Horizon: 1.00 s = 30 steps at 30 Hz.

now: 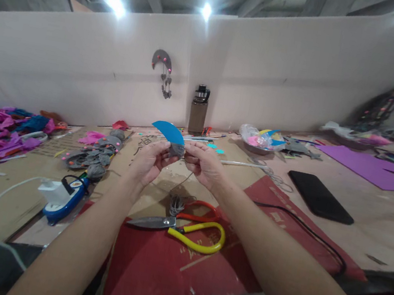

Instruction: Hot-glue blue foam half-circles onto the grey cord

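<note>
My left hand (154,159) and my right hand (201,161) meet above the middle of the table, fingers pinched around a blue crescent-shaped piece (169,131). Its lower end is wrapped in grey yarn (176,151), which both hands grip. A strand of the yarn runs down from my right hand to a small loose bundle (176,205). Below my hands lie scissors (200,237) with one yellow and one red handle, partly spread, on a red cardboard sheet (152,272).
A blue-and-white power strip (64,200), grey wrapped pieces (92,157) and colourful scraps (1,133) lie left. A black phone (320,196) and purple sheets (372,167) are right. A bottle (198,112) stands behind, near a hanging grey crescent ornament (162,59).
</note>
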Each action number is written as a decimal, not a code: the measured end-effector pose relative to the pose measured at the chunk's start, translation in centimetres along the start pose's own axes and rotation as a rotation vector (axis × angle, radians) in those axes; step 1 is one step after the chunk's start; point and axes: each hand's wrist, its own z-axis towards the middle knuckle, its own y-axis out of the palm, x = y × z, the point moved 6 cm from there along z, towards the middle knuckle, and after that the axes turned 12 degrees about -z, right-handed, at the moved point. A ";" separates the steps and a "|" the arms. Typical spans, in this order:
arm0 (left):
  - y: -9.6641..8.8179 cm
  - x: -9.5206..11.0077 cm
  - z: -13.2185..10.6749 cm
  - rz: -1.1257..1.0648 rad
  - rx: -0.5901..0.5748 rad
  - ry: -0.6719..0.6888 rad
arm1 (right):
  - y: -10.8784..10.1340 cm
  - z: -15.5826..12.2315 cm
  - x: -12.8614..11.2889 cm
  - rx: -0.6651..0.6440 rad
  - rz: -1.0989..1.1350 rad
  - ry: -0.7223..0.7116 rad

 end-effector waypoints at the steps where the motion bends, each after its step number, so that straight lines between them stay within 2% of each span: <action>1: -0.1 -0.1 0.1 -0.008 -0.007 -0.015 | 0.1 0.0 0.0 -0.003 -0.001 0.001; 4: -0.7 -0.4 0.5 -0.025 0.029 -0.035 | 0.3 0.0 0.1 0.040 -0.010 -0.009; 10: -1.3 -1.7 0.7 0.030 0.085 -0.042 | -0.7 0.0 0.6 0.239 -0.068 -0.026; 12: -1.2 -1.9 0.6 0.061 0.087 -0.004 | -0.9 -0.1 0.7 0.295 -0.108 -0.038; 15: -0.9 -1.8 0.3 0.147 0.086 0.123 | -1.1 -0.1 0.7 0.352 -0.156 -0.058; 19: -0.6 -1.8 0.0 0.263 0.074 0.193 | -1.1 0.0 0.6 0.367 -0.208 -0.092; 24: -0.8 -1.6 0.1 0.142 0.123 0.167 | -1.0 -0.1 0.6 0.361 -0.175 -0.092; 30: -0.4 -1.2 0.0 0.092 0.096 0.177 | -0.9 -0.1 0.5 0.341 -0.150 -0.076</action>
